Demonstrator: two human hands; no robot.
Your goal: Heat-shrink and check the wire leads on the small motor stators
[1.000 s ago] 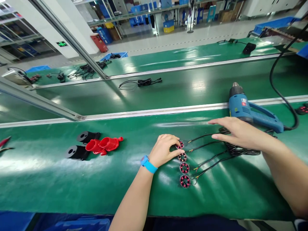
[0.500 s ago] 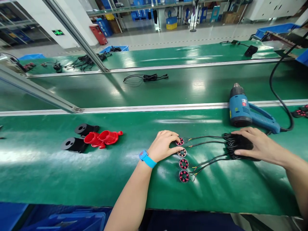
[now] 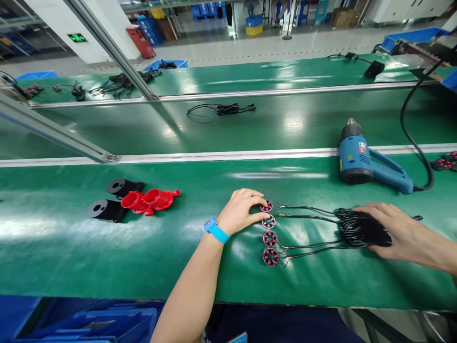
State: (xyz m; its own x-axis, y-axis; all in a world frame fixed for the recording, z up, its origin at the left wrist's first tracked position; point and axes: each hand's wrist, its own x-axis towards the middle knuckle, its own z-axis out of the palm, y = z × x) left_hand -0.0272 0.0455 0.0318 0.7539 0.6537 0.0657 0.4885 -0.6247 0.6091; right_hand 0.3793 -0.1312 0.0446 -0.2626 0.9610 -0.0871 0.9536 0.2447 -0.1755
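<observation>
Several round motor stators with red-pink windings stand in a column on the green bench. My left hand (image 3: 243, 212) has its fingertips over the uppermost stator (image 3: 266, 206) and its thumb at its lower side, touching the edge of the second stator (image 3: 268, 221). Below them lie a third stator (image 3: 270, 239) and a fourth, the lowest stator (image 3: 271, 257). Thin leads join the stators to black cables, which run right into a coiled black cable bundle (image 3: 353, 228). Around that bundle's right end my right hand (image 3: 392, 228) is closed, thumb on the near side.
A blue heat gun (image 3: 357, 159) lies behind my right hand, its cord trailing right. Red plastic housings (image 3: 157, 199) and black cylindrical parts (image 3: 107, 209) are at the left. A coiled black cable (image 3: 228, 109) rests beyond the white rail (image 3: 228, 156). Blue bins (image 3: 107, 321) stand below the bench edge.
My right hand has shifted right and slightly down with the cable bundle, and the cables look straighter. My left hand stays at the upper stators. The view has moved slightly.
</observation>
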